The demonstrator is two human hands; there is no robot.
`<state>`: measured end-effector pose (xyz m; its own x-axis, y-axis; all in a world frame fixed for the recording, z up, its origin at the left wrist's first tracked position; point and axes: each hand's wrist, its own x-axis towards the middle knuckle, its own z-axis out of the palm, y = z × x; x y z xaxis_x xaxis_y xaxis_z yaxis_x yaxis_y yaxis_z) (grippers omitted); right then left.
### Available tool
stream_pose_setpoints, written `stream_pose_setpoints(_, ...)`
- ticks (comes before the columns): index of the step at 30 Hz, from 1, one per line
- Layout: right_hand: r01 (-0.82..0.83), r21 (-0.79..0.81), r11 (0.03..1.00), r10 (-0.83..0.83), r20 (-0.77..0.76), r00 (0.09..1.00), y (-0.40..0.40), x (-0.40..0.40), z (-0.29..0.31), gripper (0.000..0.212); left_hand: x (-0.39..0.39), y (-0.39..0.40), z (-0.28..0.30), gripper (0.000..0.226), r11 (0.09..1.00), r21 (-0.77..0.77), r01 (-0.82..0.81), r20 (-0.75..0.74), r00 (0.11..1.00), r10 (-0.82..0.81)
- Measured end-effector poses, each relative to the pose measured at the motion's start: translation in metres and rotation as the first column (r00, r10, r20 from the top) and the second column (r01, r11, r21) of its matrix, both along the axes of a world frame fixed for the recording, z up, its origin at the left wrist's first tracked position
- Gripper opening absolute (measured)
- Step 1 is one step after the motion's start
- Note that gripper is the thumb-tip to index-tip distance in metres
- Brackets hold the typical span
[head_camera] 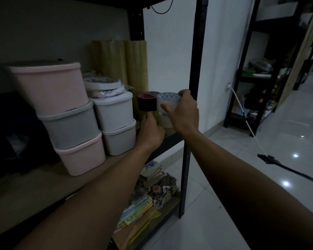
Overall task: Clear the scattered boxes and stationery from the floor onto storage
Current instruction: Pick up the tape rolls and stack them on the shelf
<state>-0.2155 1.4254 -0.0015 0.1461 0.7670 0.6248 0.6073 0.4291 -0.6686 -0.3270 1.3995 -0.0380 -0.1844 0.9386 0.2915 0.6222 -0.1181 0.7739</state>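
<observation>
Two forearms reach in from six o'clock. Right hand (183, 112) pinches the clear tape roll (167, 103); left hand (151, 131) steadies the black tape roll (146, 101) from beneath, apparently stacking both on the shelf (170, 139), three o'clock of the storage boxes (114, 112).

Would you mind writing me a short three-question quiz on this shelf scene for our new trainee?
1. True or false: the right hand grips the clear tape roll.
2. Which colour is the box on top of the tall stack? A) pink B) green C) black
3. Fill in: the black tape roll sits directly to the ____ of the clear one in the view.

Key: 1 true; 2 A; 3 left. The left hand is lower, by the shelf edge; its fingers are hidden, so its grip cannot be judged.
</observation>
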Motion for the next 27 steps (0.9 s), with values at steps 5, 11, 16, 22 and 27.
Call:
stream_pose_setpoints(5,0.04,-0.063,0.997,-0.037,0.039,0.999,0.001,-0.004,-0.001,0.06,0.001,-0.002,0.001,0.059,1.0,-0.007,0.03,-0.04,0.999,-0.03)
stream_pose_setpoints(11,0.028,-0.069,0.997,-0.024,0.047,0.999,0.005,-0.004,-0.005,0.061,0.002,-0.004,0.003,0.051,0.998,-0.007,0.058,-0.044,0.997,-0.058)
stream_pose_setpoints(16,0.044,-0.057,0.997,-0.039,0.085,0.996,0.009,-0.001,-0.004,0.065,0.0,-0.003,0.004,0.062,0.994,-0.008,0.106,-0.009,0.994,-0.106)
stream_pose_setpoints(22,0.054,-0.038,0.998,-0.05,0.114,0.992,0.011,0.0,-0.007,0.068,0.001,0.002,0.001,0.056,0.996,0.047,0.075,-0.008,0.997,-0.075)
stream_pose_setpoints(27,0.075,-0.034,0.997,-0.07,0.137,0.988,0.011,0.0,-0.008,0.073,0.0,0.003,0.001,0.052,0.995,0.095,0.04,0.015,0.999,-0.042)
